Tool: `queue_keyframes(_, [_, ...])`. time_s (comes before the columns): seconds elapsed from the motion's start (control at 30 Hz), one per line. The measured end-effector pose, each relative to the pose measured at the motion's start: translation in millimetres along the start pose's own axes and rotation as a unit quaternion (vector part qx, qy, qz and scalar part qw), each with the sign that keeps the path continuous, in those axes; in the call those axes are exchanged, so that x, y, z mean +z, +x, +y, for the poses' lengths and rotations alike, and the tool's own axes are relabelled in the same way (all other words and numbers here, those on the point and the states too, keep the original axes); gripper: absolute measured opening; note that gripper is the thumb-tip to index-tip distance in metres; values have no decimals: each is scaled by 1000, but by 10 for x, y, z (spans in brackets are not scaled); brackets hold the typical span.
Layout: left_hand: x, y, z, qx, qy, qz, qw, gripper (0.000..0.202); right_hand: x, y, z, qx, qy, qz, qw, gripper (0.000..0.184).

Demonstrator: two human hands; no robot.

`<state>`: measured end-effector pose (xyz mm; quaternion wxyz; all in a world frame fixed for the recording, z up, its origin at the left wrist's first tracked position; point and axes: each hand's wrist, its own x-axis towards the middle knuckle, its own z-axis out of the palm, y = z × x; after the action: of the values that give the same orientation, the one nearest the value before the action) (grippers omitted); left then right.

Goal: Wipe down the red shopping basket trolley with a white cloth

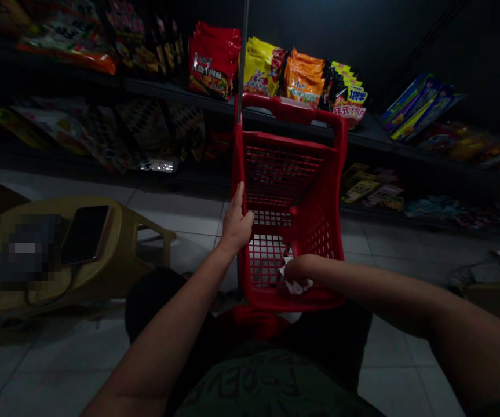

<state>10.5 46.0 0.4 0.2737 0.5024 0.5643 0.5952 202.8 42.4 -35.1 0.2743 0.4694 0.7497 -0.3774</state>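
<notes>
Basket: a red plastic shopping basket (291, 174) with mesh walls is sitting upright directly in front of the person.
Left hand: the left hand (236, 223) is gripping the basket's side, fingers closed around it.
Right hand: the right hand (297, 269) is reaching inside, fingers curled against a crumpled white tissue (296, 285).
Labels: colourful snack packets (262, 69) are lining a dark shelf (163, 90), their print too small to read.

The left hand (236, 225) grips the side of a red plastic shopping basket (319, 246), while the right hand (296, 269) holds a crumpled white cloth (295, 285) inside it.
</notes>
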Motion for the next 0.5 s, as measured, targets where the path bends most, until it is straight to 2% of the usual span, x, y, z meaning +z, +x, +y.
queue_keyframes(0.07, [3, -7, -2, 1, -14, 8, 1000, 83, -50, -41, -53, -26, -32, -75, 996, 14])
queue_keyframes(0.17, [-1, -8, -21, 7, -38, 14, 999, 82, -107, -185, -322, -100, -44, -135, 985, 30])
queue_keyframes(0.27, [-28, 4, -50, 16, -35, 12, 999, 80, -248, -477, -581, -228, -23, -119, 966, 42])
queue_keyframes(0.33, [-55, 18, -70, 23, -26, 11, 999, 80, -392, -720, -586, -274, -24, -103, 956, 42])
queue_keyframes(0.4, [-81, 32, -90, 25, -16, 10, 1000, 80, -532, -932, -428, -249, -64, -107, 961, 37])
queue_keyframes(0.5, [-96, 35, -115, 26, -15, 14, 999, 82, -649, -1072, -85, -146, -188, -124, 963, 29])
